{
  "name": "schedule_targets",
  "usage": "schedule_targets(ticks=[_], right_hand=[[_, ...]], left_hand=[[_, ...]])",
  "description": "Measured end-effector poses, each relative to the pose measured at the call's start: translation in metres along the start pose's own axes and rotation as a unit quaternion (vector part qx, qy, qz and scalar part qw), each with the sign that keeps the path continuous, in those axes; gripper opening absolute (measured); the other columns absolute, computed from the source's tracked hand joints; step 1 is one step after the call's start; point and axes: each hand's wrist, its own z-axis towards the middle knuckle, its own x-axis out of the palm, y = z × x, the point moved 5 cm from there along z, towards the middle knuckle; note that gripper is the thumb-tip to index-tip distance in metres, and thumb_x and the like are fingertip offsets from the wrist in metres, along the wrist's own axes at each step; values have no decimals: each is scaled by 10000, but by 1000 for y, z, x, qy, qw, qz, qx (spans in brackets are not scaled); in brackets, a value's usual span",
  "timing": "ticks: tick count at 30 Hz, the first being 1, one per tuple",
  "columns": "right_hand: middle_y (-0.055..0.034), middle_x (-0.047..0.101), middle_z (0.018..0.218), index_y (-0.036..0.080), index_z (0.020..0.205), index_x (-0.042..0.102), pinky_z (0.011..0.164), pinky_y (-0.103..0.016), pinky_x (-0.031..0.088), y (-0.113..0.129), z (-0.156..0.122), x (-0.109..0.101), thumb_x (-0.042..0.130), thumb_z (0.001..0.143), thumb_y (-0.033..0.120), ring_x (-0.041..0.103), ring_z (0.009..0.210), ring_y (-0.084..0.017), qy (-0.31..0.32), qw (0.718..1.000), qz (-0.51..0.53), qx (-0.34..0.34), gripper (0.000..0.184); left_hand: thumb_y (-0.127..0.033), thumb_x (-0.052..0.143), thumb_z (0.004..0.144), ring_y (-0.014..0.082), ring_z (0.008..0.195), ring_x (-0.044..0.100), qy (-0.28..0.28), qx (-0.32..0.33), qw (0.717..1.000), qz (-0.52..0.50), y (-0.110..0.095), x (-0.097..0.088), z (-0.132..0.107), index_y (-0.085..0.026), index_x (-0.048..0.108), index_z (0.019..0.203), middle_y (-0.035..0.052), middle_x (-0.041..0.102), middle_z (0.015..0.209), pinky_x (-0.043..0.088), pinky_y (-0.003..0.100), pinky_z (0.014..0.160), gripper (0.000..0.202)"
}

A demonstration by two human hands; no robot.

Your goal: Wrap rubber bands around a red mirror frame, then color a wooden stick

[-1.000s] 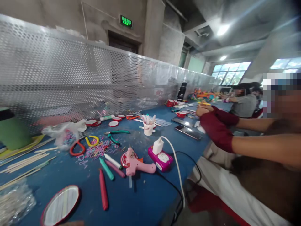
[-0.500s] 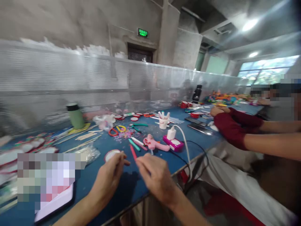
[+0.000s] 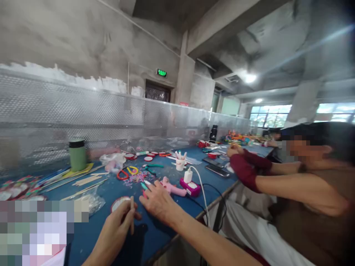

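Note:
My left hand (image 3: 118, 225) is closed around a short wooden stick (image 3: 132, 226), held nearly upright above the blue table. Just behind that hand lies a round white disc with a red rim (image 3: 113, 205), partly covered by the fingers. My right hand (image 3: 159, 201) reaches forward, palm down, fingers somewhat apart over several markers. The tip of a teal marker (image 3: 144, 186) shows beyond its fingers, with a bit of red beside it; the rest is hidden. A pink glue gun (image 3: 176, 190) lies right behind the right hand.
Scissors with red and yellow handles (image 3: 122, 173), green-handled pliers (image 3: 151, 169) and coloured scraps lie further back. A white cup of pens (image 3: 180, 163) stands near a purple power socket (image 3: 190, 187) with cables. Left are a green bottle (image 3: 77, 157) and loose sticks (image 3: 87, 180). Someone works at right.
My right hand has moved forward over the markers, away from my left hand. The wooden stick now shows clearly in my left hand. The camera view has tilted up and turned right.

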Motion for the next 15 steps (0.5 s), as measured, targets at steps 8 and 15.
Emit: schedule_targets(ticks=[8, 15], right_hand=[[-57, 663, 757, 146, 734, 633, 764, -389, 413, 12, 5, 20, 602, 890, 147, 573, 749, -204, 7, 996, 3, -94, 159], [-55, 656, 766, 154, 724, 599, 728, -385, 418, 12, 7, 17, 577, 902, 178, 578, 731, -216, -8, 992, -13, -129, 181]], left_hand=[[-606, 538, 784, 200, 664, 649, -44, 16, 998, 48, 13, -15, 9, -220, 638, 930, 22, 724, 816, 523, 265, 628, 424], [-715, 533, 717, 179, 528, 603, -87, 61, 991, 78, -3, -18, 10, -222, 666, 828, 16, 705, 679, 512, 241, 525, 523]])
